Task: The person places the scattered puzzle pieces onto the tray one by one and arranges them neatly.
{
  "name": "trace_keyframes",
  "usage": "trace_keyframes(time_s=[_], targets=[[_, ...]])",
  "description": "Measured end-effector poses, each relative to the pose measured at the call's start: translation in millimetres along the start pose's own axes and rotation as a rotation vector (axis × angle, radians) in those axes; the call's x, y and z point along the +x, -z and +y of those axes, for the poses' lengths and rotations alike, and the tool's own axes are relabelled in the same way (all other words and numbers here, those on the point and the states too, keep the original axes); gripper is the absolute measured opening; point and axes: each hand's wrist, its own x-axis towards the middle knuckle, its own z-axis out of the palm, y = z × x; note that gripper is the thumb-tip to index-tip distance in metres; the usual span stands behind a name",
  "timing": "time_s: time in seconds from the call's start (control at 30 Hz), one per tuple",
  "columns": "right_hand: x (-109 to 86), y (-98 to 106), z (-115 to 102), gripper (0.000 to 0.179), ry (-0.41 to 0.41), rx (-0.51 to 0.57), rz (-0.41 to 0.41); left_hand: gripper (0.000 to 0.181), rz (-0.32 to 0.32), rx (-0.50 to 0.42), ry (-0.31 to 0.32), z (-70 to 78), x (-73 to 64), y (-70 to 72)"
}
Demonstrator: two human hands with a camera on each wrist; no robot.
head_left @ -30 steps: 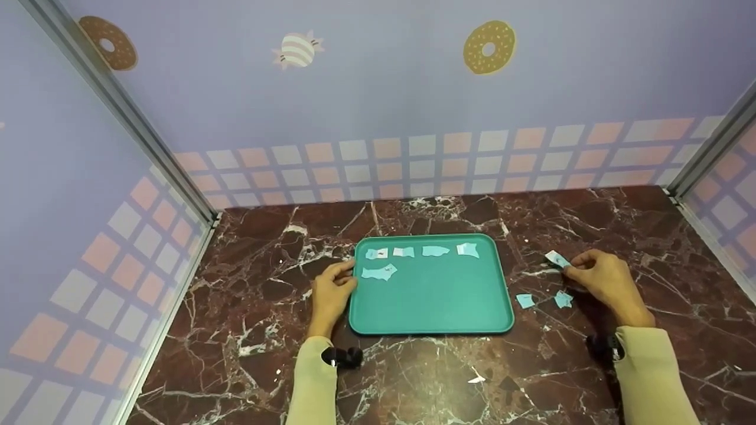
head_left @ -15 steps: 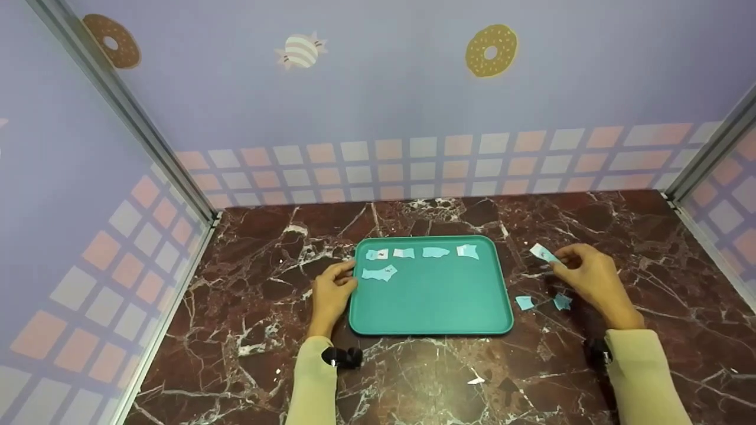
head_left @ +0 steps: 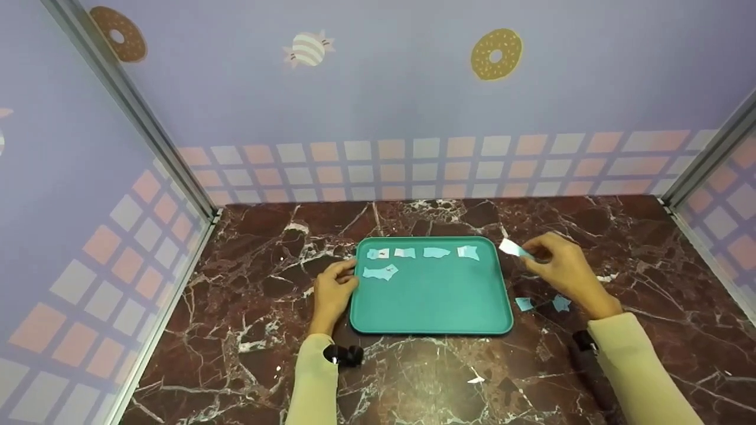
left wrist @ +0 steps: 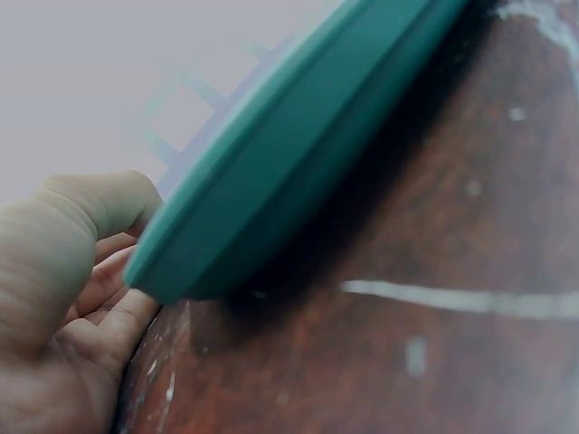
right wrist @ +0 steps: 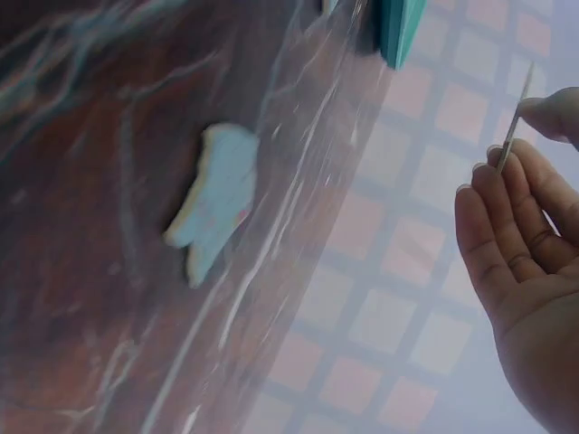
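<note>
Piece in hand, right by the green tray!
Right hand pinches a blue-and-white piece beside the far right corner — left hand grips the left rim, five scraps lying inside.

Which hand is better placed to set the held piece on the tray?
Probably the right hand: it pinches the piece close to the green tray, while the left hand touches the tray's left edge.

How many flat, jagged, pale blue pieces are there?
8: four pieces in the green rectangular tray's far row, one nearer, two on the dark red marbled table, one in the right hand. More may be hidden.
</note>
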Motion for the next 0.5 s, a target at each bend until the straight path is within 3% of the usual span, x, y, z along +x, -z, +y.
trace_keyframes(time_s=[0.5], targets=[[31.2,-26.2,-34.9,0.017,0.173,0.047,-0.168,0.037,-0.002,0.008,0.014,1.9,-0.1,-0.7]])
